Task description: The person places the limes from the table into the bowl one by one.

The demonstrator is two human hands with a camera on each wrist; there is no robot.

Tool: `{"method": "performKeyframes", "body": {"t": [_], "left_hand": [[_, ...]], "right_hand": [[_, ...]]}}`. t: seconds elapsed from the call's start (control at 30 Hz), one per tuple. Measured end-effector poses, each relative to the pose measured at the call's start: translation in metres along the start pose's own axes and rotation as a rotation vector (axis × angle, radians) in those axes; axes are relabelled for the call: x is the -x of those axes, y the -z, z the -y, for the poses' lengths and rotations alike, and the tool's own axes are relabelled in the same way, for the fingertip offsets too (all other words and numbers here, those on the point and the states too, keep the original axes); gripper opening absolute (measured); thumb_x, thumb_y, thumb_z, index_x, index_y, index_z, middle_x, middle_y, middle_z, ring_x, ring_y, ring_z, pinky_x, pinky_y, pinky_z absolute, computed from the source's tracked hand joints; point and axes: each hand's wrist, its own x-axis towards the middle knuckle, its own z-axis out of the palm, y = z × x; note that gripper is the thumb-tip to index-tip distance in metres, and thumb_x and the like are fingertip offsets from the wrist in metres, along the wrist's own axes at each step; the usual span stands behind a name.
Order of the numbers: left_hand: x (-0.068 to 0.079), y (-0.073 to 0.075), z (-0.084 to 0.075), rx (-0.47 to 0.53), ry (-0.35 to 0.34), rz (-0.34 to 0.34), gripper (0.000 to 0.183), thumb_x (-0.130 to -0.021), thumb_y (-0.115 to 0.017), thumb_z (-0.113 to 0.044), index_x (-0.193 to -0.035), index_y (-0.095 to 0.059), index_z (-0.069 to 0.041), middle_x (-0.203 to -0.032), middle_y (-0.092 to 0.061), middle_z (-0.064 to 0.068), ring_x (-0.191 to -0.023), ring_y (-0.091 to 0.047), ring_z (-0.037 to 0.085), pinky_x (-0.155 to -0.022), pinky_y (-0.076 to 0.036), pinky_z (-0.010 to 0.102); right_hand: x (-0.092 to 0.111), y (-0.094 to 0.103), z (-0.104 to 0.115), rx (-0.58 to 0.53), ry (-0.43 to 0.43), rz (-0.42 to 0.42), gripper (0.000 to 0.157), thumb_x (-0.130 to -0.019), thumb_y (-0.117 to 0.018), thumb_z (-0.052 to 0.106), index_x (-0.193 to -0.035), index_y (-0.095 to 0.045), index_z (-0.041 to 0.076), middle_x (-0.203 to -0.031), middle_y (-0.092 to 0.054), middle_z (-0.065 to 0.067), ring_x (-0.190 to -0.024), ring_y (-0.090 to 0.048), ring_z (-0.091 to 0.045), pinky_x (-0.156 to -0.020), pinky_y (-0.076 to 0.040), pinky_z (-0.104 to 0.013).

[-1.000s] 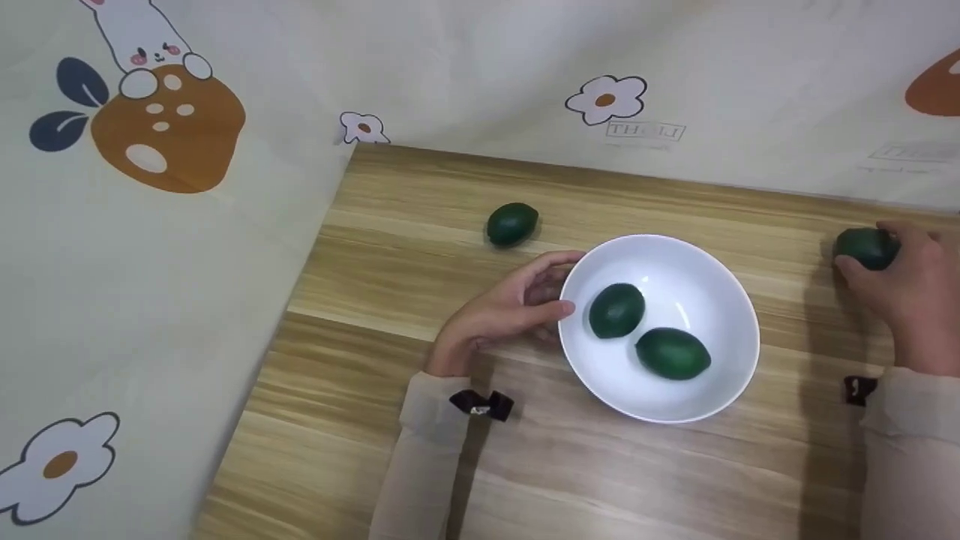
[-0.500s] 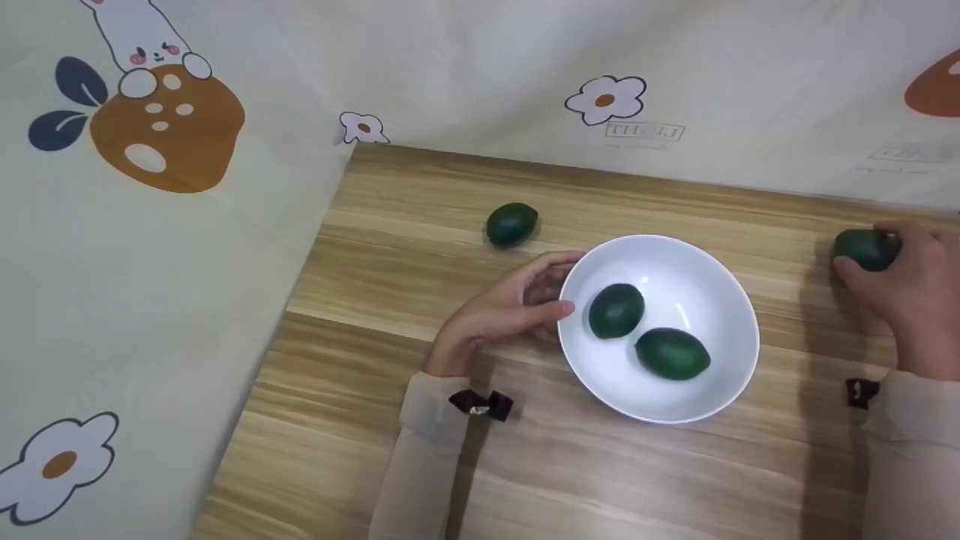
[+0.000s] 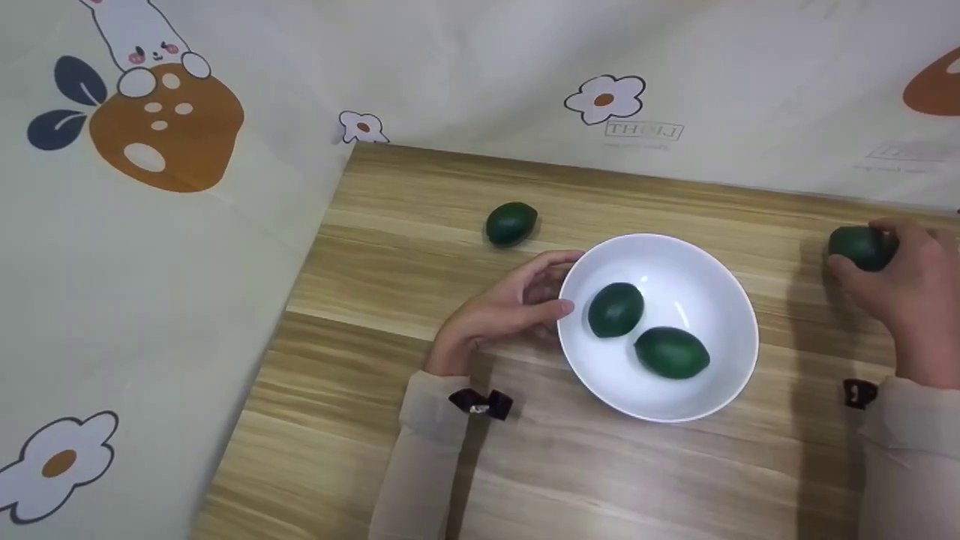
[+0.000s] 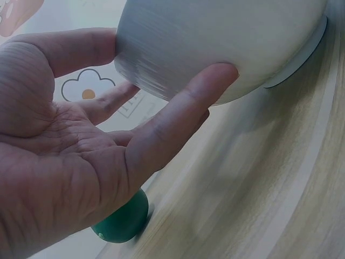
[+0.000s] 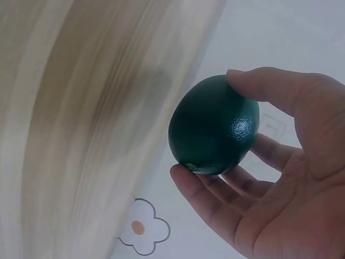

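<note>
A white bowl (image 3: 720,300) stands on the wooden table, with two dark green limes (image 3: 616,310) inside it. My left hand (image 3: 514,307) holds the bowl's left side, thumb at the rim; in the left wrist view its fingers (image 4: 183,113) spread along the outer wall. At the far right, my right hand (image 3: 911,277) grips another lime (image 3: 862,247) between thumb and fingers. Seen from the right wrist, this lime (image 5: 213,127) sits at the fingertips, its small stem end towards the index side. One more lime (image 3: 511,224) lies on the table behind the left hand.
The wooden table (image 3: 337,390) ends at the back and left against a pale cloth (image 3: 465,67) printed with flowers and a rabbit on a strawberry. Black wrist straps (image 3: 481,404) show at both cuffs.
My right hand and the lime in it have shifted very slightly to the left. The left hand, the bowl and the other limes stay as they were.
</note>
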Motion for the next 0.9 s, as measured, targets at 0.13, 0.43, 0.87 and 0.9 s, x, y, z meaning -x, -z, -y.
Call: {"method": "performKeyframes", "body": {"t": [0.13, 0.43, 0.87, 0.9], "left_hand": [[-0.001, 0.0, 0.001, -0.014, -0.003, -0.003, 0.064, -0.103, -0.065, -0.004, -0.161, -0.039, -0.012, -0.16, -0.051, 0.019, -0.145, -0.054, 0.035, -0.098, -0.058, 0.032], [0.0, 0.001, 0.002, -0.037, -0.012, -0.011, 0.064, -0.103, -0.065, -0.004, -0.161, -0.039, -0.011, -0.16, -0.051, 0.019, -0.146, -0.054, 0.034, -0.112, -0.053, 0.037], [0.001, 0.0, 0.0, 0.001, 0.04, -0.01, 0.067, -0.103, -0.065, -0.007, -0.163, -0.037, -0.017, -0.158, -0.051, 0.018, -0.14, -0.059, 0.035, -0.084, -0.065, 0.051], [0.001, 0.0, 0.0, 0.0, 0.042, -0.01, 0.067, -0.103, -0.065, -0.007, -0.163, -0.037, -0.018, -0.158, -0.051, 0.018, -0.14, -0.058, 0.036, -0.084, -0.065, 0.052]], "right_hand": [[0.003, 0.0, 0.001, -0.016, 0.006, -0.011, 0.069, -0.097, -0.066, 0.022, -0.153, -0.043, -0.011, -0.146, -0.042, -0.048, -0.128, -0.045, -0.061, -0.099, -0.043, -0.075], [0.012, 0.001, 0.008, -0.034, -0.024, 0.026, 0.073, -0.099, -0.066, 0.026, -0.157, -0.039, -0.009, -0.152, -0.038, -0.045, -0.131, -0.043, -0.06, -0.106, -0.042, -0.076], [0.021, -0.001, 0.012, -0.082, -0.009, 0.016, 0.072, -0.098, -0.066, 0.028, -0.156, -0.042, -0.008, -0.151, -0.042, -0.043, -0.132, -0.044, -0.059, -0.1, -0.041, -0.072], [0.022, -0.001, 0.012, -0.082, -0.011, 0.018, 0.073, -0.098, -0.066, 0.029, -0.156, -0.042, -0.007, -0.151, -0.042, -0.043, -0.133, -0.044, -0.059, -0.101, -0.041, -0.073]]}}
